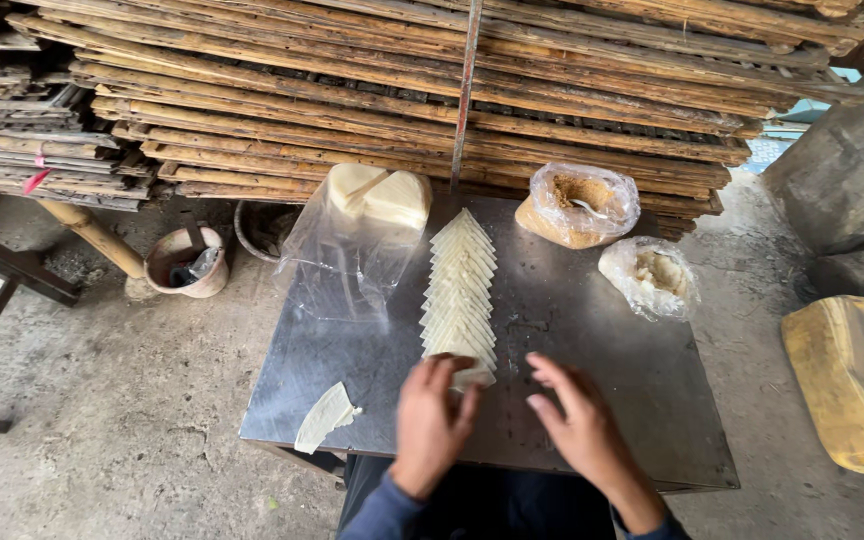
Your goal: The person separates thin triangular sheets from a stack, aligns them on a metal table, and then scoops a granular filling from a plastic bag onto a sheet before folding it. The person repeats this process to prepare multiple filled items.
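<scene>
Head view shows a long overlapping row of pale wrappers (460,290) already laid along the metal counter (602,330), the left hand (432,420) pressing the nearest wrapper with fingers together, the right hand (577,420) open and empty beside it, one loose wrapper (325,416) lying apart.

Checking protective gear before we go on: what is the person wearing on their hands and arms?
Both the left hand and right hand are bare: no gloves, rings or watch visible. Dark blue long sleeves end at the wrists. No markings show on the cuffs.
</scene>
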